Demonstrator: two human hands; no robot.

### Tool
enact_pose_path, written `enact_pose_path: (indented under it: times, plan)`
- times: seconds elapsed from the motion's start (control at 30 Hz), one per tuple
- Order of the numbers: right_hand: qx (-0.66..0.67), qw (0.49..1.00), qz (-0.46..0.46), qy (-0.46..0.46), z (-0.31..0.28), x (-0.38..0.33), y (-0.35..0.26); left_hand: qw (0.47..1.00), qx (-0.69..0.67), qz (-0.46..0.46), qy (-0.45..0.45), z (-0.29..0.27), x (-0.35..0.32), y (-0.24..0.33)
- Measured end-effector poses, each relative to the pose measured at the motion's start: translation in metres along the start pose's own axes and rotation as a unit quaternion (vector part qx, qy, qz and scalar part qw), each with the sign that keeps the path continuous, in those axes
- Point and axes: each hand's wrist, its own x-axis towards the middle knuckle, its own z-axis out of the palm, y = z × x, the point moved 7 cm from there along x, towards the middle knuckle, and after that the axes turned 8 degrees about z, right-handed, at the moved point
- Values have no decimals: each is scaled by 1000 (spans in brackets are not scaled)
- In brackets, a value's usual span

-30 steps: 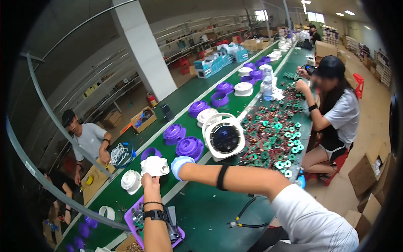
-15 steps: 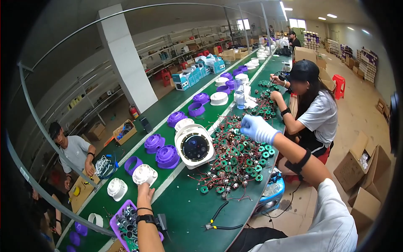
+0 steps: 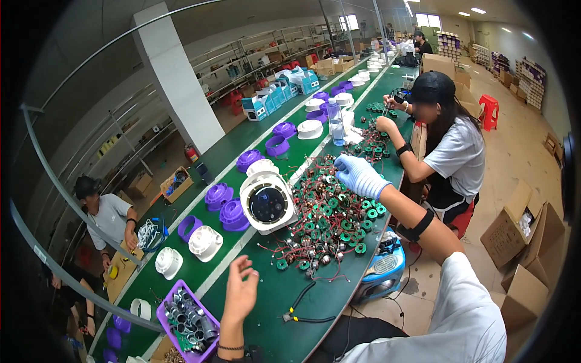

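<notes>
Reference piece: one white display housing [image 3: 269, 204], round dark face showing, where belt [image 3: 145, 284] and bench [image 3: 266, 336] meet; all places below are reckoned from it.

Right hand [image 3: 360, 175] (pale striped glove, probably worn against wire ends): right of and beyond the display housing, over the far part of the motor heap; fingers bunched, tips down toward the parts; whether one is pinched there, cannot tell.

Motor heap [image 3: 330, 212], green rings and tangled red leads: immediately right of the display housing; apparently spread so that both the gloved hand and the co-worker [image 3: 457, 142] can reach it.

Left hand [image 3: 242, 290], bare: nearer than the display housing, slightly left; fingers apart, loosely curled, nothing in them.

White base [image 3: 206, 243]: left and nearer, on the belt; clear of the left hand.

Purple tray [image 3: 164, 323]: farther left, nearer; its walls seemingly keep the dark tubular parts from rolling.

Cutters [image 3: 288, 317]: nearer, slightly right; handles spread, likely kept handy.
</notes>
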Motion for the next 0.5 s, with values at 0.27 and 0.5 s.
enact_pose_path:
  times: [0.27,0.5]
  plan:
    - [58,989,-33,-136,-21,30,-58,985,116,125,24,4,-3,74]
    - [-110,937,131,-303,59,223,-62,897,318,305,38,32,195,91]
